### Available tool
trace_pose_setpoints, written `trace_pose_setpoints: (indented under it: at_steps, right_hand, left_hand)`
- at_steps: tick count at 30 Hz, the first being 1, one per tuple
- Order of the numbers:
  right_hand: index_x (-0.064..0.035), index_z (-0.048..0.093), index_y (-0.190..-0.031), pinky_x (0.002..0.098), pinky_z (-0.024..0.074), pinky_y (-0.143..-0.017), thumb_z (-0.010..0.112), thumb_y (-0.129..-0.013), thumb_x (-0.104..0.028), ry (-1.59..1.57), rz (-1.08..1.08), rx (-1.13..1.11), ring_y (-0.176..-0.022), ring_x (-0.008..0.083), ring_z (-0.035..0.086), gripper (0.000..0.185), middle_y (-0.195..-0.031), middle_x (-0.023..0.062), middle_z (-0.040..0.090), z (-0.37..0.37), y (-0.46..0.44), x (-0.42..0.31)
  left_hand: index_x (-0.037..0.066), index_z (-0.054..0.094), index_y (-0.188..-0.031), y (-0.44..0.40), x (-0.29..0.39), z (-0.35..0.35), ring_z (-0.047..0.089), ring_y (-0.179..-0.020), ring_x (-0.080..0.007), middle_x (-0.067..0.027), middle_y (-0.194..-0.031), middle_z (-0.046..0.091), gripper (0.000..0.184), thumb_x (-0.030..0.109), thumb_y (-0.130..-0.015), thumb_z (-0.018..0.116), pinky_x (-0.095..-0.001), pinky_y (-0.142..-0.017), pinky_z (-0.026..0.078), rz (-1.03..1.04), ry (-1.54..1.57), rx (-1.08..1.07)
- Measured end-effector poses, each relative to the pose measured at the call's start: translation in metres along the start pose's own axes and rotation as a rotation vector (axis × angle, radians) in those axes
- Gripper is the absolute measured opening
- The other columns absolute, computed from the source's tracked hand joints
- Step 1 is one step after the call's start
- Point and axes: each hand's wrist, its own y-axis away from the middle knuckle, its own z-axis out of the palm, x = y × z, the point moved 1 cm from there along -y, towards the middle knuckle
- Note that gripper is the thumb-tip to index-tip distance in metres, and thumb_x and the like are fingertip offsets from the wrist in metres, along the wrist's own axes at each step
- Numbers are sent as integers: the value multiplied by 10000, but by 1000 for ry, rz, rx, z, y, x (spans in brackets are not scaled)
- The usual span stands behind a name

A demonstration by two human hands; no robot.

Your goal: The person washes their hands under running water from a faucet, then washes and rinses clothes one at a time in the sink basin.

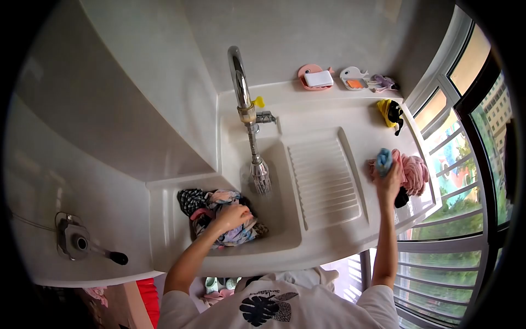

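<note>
In the sink [274, 241] lies a heap of wet-looking patterned fabric [241, 236], with black-and-white, floral and leopard-print parts. My left hand [233, 216] is on top of it, fingers curled into the cloth; the fingertips are partly hidden. Over on the right-hand ledge, my right hand [389, 185] grips a small light-blue bunched cloth [384, 160]. Right beside that hand sits a crumpled pink cloth [415, 174], and a black piece of cloth [402, 197] shows under it.
A chrome faucet [241, 82] with a spray head [259, 174] hangs over the basin. The ribbed washboard [326, 181] lies between my hands. Along the back ledge are a pink whale soap dish [315, 77], a white one [353, 78] and a yellow-black cloth [389, 113]. Windows [455, 164] border the right.
</note>
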Motion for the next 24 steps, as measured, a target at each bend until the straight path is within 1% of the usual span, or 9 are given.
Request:
trace_pose_setpoints:
  at_steps: [3, 5, 8, 11, 13, 15, 17, 20, 24]
  right_hand:
    - [-93, 486, -1200, 474, 424, -845, 693, -746, -261, 265, 169, 21, -1017, 375, 532, 526, -1111, 193, 541, 0, -13, 51]
    - [-115, 509, -1192, 478, 392, -897, 679, -760, -244, 572, 45, 172, -1049, 372, 522, 481, -1133, 178, 551, -8, -13, 49]
    - [-81, 534, -1140, 465, 393, -887, 658, -780, -216, 302, -132, 165, -1057, 381, 507, 404, -1096, 186, 558, -22, -15, -12]
    - [-34, 552, -1042, 437, 414, -854, 653, -761, -114, -309, -235, -383, -982, 353, 523, 308, -1028, 162, 566, 15, 36, -87]
    - [-50, 591, -999, 419, 434, -856, 647, -776, -207, -568, -398, -755, -944, 337, 550, 278, -977, 133, 597, 40, 88, -146]
    - [-81, 645, -944, 408, 473, -826, 591, -814, -352, -270, -731, -1071, -974, 292, 586, 305, -1033, 123, 621, 82, 143, -185]
    - [-82, 659, -916, 401, 463, -838, 594, -815, -332, -175, -760, -1519, -1023, 276, 581, 277, -1102, 126, 607, 112, 173, -230]
    - [-86, 632, -1017, 388, 473, -829, 593, -818, -319, -122, -807, -1616, -1020, 265, 598, 308, -1102, 123, 618, 122, 194, -269]
    - [-76, 504, -1197, 418, 485, -819, 663, -757, -350, -127, -952, -1478, -992, 279, 612, 542, -1039, 137, 638, 153, 258, -280]
  left_hand:
    - [71, 645, -934, 3, 17, 28, 605, -924, -290, -145, -941, 642, 404, 391, -693, 700, -402, -788, 449, -22, -472, -254]
    - [73, 637, -975, 11, -4, 61, 589, -952, -278, -129, -964, 629, 410, 368, -698, 698, -398, -816, 427, 15, -559, -232]
    - [71, 648, -987, 14, -19, 69, 564, -983, -263, -113, -978, 609, 361, 302, -712, 683, -390, -844, 396, 49, -640, -274]
    - [70, 685, -904, 23, -17, 39, 554, -985, -258, -112, -970, 603, 228, 216, -734, 645, -385, -838, 385, 32, -618, -297]
    - [96, 716, -762, 34, -24, 16, 546, -1003, -250, -105, -967, 608, 139, 166, -747, 597, -384, -840, 371, 23, -694, -197]
    - [116, 719, -787, 48, -30, -16, 540, -966, -229, -92, -946, 615, 171, 196, -736, 577, -361, -846, 344, -43, -917, -126]
    - [113, 716, -759, 68, -60, -38, 517, -936, -229, -84, -943, 619, 175, 213, -736, 575, -374, -833, 327, -168, -939, -44]
    - [111, 704, -809, 91, -96, -26, 503, -955, -233, -87, -966, 608, 217, 248, -761, 542, -376, -850, 321, -197, -939, 0]
    - [124, 665, -937, 95, -118, 2, 474, -1002, -253, -101, -1030, 576, 322, 352, -780, 500, -370, -879, 310, -246, -896, 41]
